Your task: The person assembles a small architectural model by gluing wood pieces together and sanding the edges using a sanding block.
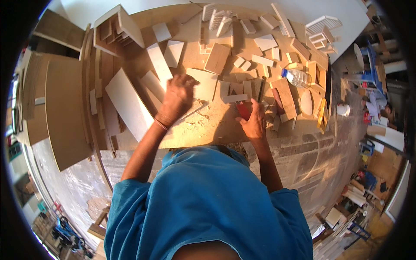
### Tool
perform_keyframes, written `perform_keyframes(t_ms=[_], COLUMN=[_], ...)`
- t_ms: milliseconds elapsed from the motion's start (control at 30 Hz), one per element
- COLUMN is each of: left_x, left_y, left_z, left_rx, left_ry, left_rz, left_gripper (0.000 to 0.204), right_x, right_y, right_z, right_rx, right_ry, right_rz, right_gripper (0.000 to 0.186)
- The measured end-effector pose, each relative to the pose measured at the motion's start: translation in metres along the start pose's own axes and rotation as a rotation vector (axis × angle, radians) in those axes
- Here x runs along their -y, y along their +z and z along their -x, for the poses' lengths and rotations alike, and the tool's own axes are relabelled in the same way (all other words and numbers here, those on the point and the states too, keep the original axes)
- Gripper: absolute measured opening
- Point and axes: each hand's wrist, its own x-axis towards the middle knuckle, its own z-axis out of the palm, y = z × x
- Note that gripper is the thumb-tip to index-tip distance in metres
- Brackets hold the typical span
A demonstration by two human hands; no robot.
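Note:
My left hand (178,96) hovers at the left edge of a flat light wooden board (206,83), its fingers curled down and smeared by motion. What they touch, if anything, is hidden. My right hand (255,121) is closed at the table's front, around a red object (243,111) that looks like a tool handle; its kind does not show clearly. Just beyond the right fingers, a dark narrow strip (261,89) points away from me. A short pale wood strip (235,98) lies beside the red object. Wood shavings (198,122) are scattered between my hands.
Boards (130,102) lie at left, near an open wooden box (119,30). Small wood blocks (263,60) and slatted pieces (220,21) cover the far side. A clear bottle (298,77) lies at right, near a yellow tool (322,115). Tall panels (65,112) stand left of the table.

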Motion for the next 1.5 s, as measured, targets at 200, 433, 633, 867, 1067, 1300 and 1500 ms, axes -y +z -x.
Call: perform_keyframes(t_ms=[200, 433, 633, 867, 1067, 1300, 1500], left_x=[-0.061, -0.047, -0.039, -0.045, -0.067, -0.12, -0.157], left_y=[0.064, 0.047, 0.045, 0.052, 0.057, 0.08, 0.109], left_z=[-0.003, -0.003, -0.009, -0.011, -0.022, -0.027, -0.055], left_rx=[0.125, -0.08, -0.091, -0.09, -0.162, -0.133, -0.236], left_ry=[0.02, -0.088, -0.235, -0.067, -0.113, -0.316, -0.335], left_rz=[0.144, 0.314, 0.396, 0.235, 0.175, 0.336, 0.355], left_gripper=[0.041, 0.017, 0.014, 0.007, 0.006, 0.012, 0.013], right_x=[0.006, -0.017, -0.03, -0.019, -0.053, -0.067, -0.068], right_y=[0.002, -0.006, -0.016, -0.029, -0.047, -0.053, -0.072], right_z=[0.014, 0.027, 0.002, -0.039, -0.131, -0.162, -0.132], right_rx=[-0.013, -0.316, -0.403, -0.497, -0.525, -0.066, 0.038], right_ry=[0.114, 0.085, 0.165, 0.025, -0.205, -0.246, -0.395], right_rz=[-0.083, -0.116, 0.005, 0.052, 0.131, 0.208, -0.094], right_gripper=[0.07, 0.055, 0.046, 0.028, 0.022, 0.037, 0.033])
